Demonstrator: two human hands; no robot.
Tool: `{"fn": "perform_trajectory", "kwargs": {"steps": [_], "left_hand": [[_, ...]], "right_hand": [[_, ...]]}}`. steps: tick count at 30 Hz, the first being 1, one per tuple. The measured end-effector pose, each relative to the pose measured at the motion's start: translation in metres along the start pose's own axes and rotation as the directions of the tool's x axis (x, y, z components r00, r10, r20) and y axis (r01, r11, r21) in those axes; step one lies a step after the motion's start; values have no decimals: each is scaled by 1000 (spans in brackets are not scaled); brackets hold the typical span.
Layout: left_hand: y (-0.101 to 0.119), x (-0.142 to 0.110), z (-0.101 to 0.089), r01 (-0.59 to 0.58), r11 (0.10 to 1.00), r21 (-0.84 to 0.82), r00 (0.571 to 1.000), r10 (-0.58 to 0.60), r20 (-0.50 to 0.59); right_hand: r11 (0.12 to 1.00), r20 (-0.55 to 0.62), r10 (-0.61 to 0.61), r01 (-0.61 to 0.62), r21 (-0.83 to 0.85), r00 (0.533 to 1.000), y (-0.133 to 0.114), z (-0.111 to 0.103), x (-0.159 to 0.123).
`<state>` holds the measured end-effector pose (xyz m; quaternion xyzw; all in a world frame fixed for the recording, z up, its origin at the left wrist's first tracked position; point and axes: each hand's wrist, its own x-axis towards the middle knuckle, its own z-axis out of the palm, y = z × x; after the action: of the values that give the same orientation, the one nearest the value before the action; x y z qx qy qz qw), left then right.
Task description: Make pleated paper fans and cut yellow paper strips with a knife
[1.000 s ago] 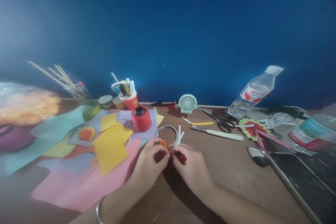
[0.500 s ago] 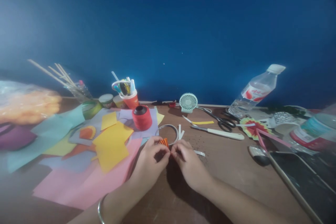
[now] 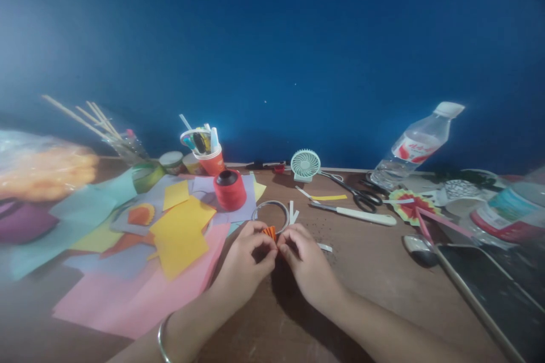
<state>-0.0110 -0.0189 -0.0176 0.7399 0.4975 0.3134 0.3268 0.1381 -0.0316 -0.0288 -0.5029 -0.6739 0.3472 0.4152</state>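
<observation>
Pleated orange paper [image 3: 269,232], small and folded tight, pinched between both hands low at the middle of the bench [image 3: 366,272]. Left hand [image 3: 247,264] closed on its near side, thumb and forefinger pressed together over the folds; bangle [image 3: 162,341] on that wrist. Right hand [image 3: 306,264] meeting it fingertip to fingertip, closed on the same piece, though how much of the paper sits under those fingers is hard to make out.

Just beyond the fingertips: a wire ring [image 3: 271,212] lying flat, two white paper strips [image 3: 293,212] crossed beside it, a third white strip [image 3: 324,247] just right of the right hand. Left of the hands: loose sheets overlapping, pink sheet [image 3: 128,300] nearest, yellow sheet [image 3: 181,235] on top of it. Behind those: red thread spool [image 3: 230,190] standing upright, red cup [image 3: 210,161] of pens further back, wooden sticks [image 3: 91,122] leaning out of a jar.

Toward the wall, near centre: small white fan [image 3: 305,165]. Right of it: black-handled scissors [image 3: 360,195], white-handled knife [image 3: 357,215] lying flat, yellow strip [image 3: 327,198] between them. Further right: paper rosette [image 3: 409,204] in red and yellow, plastic water bottle [image 3: 415,144] tilted against the blue wall, spoon [image 3: 419,249] near the bench's right edge.
</observation>
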Motion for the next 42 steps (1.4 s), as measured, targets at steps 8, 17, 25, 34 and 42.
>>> {"fn": "perform_trajectory", "kwargs": {"steps": [8,17,25,34,42], "left_hand": [[-7,0,3,5,999,41,994,-1,-109],[-3,-2,2,-21,998,64,997,26,-70],[-3,0,2,-11,1000,11,1000,12,-18],[-4,-1,3,17,1000,-14,1000,-18,-21],[-5,1,2,24,999,-44,997,-27,-77]], "right_hand": [[999,24,51,-50,-15,998,-2,-1,0],[990,72,108,-114,81,992,0,-3,4],[990,39,105,-108,90,994,-3,-4,3],[944,35,204,-206,257,978,-5,-3,1],[960,-16,221,-215,180,975,-5,-3,-1]]}}
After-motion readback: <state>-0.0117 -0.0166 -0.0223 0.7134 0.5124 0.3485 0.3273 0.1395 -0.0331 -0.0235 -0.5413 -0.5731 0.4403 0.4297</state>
